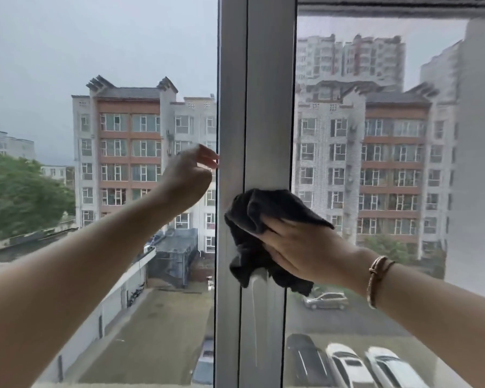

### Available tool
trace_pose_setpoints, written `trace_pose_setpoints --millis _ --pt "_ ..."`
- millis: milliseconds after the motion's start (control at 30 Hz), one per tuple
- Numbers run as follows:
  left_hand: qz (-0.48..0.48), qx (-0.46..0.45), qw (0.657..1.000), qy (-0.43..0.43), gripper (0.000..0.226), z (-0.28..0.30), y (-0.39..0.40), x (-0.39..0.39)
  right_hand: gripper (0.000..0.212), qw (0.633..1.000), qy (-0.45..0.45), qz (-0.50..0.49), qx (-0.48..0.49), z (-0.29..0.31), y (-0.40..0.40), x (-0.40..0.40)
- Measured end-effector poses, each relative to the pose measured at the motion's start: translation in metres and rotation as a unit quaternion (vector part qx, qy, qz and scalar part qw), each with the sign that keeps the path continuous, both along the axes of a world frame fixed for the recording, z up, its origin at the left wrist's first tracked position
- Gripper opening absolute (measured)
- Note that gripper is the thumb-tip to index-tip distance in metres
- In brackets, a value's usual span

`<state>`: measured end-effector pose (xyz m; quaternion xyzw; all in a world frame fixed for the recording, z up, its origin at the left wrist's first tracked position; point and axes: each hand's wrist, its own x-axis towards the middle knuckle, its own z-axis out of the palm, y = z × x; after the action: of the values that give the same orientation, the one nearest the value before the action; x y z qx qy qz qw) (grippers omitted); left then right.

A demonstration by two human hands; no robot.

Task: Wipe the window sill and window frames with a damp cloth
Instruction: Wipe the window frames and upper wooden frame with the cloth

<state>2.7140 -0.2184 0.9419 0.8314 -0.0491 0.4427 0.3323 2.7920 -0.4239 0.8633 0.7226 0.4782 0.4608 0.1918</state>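
On the centre upright of the window frame [259, 107], about mid-height, the right hand [297, 247] pressed a dark cloth [252, 219] flat against the white profile, fingers fairly straight over the bunched fabric, thumb side hidden so grip can't be fully judged. The left hand [189, 177] was well apart from the cloth, just left of the upright, fingers loosely curled, holding nothing, fingertips near or touching the frame's left edge; prob. steadying. A wet streak ran down the upright below the cloth. Step in hand looked like wiping the vertical frame, sill not in view. Next move would likely call for firm even pressure along the upright, w/ the seam groove covered too.
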Motion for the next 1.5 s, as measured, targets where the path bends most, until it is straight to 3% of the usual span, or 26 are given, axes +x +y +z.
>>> trace_pose_setpoints --millis 200,333,433,667,867,1000,1300,1500 --pt "0.042 0.002 0.999 -0.014 0.044 -0.003 -0.007 -0.012 0.040 0.998 -0.012 0.045 -0.051 0.009 -0.008 0.006" --pt "0.047 0.004 0.999 -0.009 0.042 -0.002 -0.012 -0.024 0.050 0.992 -0.088 -0.004 0.095 0.045 -0.004 0.009" --pt "0.066 -0.006 0.998 -0.008 0.040 -0.009 -0.016 -0.030 0.054 0.989 -0.051 -0.001 0.140 0.036 0.004 0.007" --pt "0.082 -0.048 0.994 0.046 0.029 -0.052 -0.025 -0.040 0.062 0.990 0.094 0.048 0.097 -0.039 0.005 -0.005" --pt "0.062 -0.029 0.992 0.106 0.022 -0.064 -0.024 -0.048 0.073 0.972 0.142 0.174 0.064 -0.050 -0.008 -0.013" --pt "0.039 -0.034 0.987 0.150 0.015 -0.062 -0.026 -0.051 0.058 0.943 0.227 0.219 0.103 -0.042 -0.011 -0.023" --pt "-0.054 -0.066 0.939 0.333 0.019 -0.077 -0.048 -0.043 0.033 0.946 0.224 0.141 0.189 -0.011 -0.010 -0.031" --pt "-0.063 -0.112 0.932 0.339 0.023 -0.090 -0.070 -0.048 0.029 0.938 0.226 0.121 0.235 -0.020 -0.005 -0.034"
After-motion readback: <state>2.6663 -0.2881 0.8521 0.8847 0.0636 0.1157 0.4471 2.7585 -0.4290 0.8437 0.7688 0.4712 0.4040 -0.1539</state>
